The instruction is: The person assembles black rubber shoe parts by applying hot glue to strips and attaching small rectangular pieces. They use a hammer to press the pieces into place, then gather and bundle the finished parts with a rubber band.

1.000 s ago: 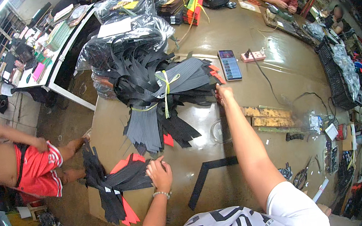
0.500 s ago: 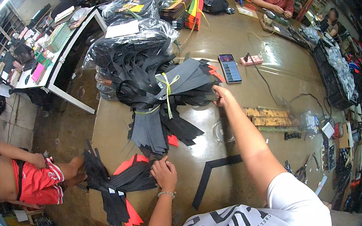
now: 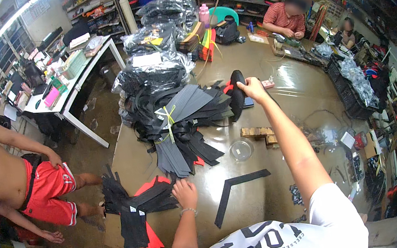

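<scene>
My right hand (image 3: pixel 252 90) is closed on a black strap (image 3: pixel 237 82), which bends up in a loop from the right side of the big strap pile. Bundles of dark grey straps (image 3: pixel 183 103) with a yellow-green tie (image 3: pixel 170 120) lie on that pile, and some red ends show among them. My left hand (image 3: pixel 185 193) lies on the table with its fingers stretched out, at the right ends of a smaller bundle of black straps (image 3: pixel 155 197) with red pieces (image 3: pixel 153 238) and white labels. To its right, a black strap bent at an angle (image 3: pixel 229 189) lies flat.
A clear round dish (image 3: pixel 241 150) and yellowish worn blocks (image 3: pixel 259 132) stand near my right forearm. Plastic-wrapped stacks (image 3: pixel 152 72) rise behind the pile. One person stands shirtless in red shorts (image 3: pixel 48 189) at the left; another in a striped shirt (image 3: pixel 285 19) sits at the far right.
My right hand has risen from the pile's right edge, lifting a black strap into a loop. My left hand stays by the smaller bundle, its fingers straighter. The view has tilted up.
</scene>
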Demonstrator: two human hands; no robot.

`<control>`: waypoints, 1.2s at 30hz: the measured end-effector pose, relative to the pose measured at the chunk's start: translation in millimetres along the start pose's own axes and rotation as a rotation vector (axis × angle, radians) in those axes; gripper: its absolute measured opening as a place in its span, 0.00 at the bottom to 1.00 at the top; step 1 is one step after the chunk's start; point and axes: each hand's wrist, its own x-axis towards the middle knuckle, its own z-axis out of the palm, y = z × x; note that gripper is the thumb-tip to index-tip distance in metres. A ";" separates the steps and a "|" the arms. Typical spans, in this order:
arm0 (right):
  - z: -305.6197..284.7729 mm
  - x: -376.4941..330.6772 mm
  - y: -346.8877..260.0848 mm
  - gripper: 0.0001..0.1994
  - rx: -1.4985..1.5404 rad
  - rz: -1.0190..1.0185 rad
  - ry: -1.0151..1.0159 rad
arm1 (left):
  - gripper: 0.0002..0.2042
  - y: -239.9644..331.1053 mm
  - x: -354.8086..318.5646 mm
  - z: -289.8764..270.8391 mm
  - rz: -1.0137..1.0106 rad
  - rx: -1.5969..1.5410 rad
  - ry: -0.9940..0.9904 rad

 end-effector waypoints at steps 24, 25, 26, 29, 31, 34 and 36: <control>-192.1 -385.3 -67.1 0.14 0.708 -0.303 -0.025 | 0.26 121.0 -8.5 -234.3 0.209 -1.693 -0.602; -195.1 -396.6 -66.3 0.14 0.674 -0.302 -0.017 | 0.26 135.9 -13.4 -253.1 0.304 -1.633 -0.533; -196.0 -407.6 -66.6 0.12 0.699 -0.262 -0.006 | 0.26 149.3 -18.5 -269.4 0.410 -1.556 -0.451; -210.0 -439.3 -65.0 0.10 0.326 -0.474 0.043 | 0.18 165.0 -22.3 -310.6 0.603 -1.282 -0.501; -210.6 -457.5 -63.5 0.12 0.188 -0.584 0.013 | 0.15 177.8 -28.5 -321.5 0.781 -1.076 -0.425; -196.2 -479.2 -54.5 0.15 0.072 -0.657 -0.074 | 0.16 198.4 -48.4 -320.8 1.069 -0.901 -0.453; -184.9 -490.4 -38.1 0.17 -0.082 -0.716 -0.038 | 0.16 211.2 -66.6 -312.6 1.178 -0.761 -0.353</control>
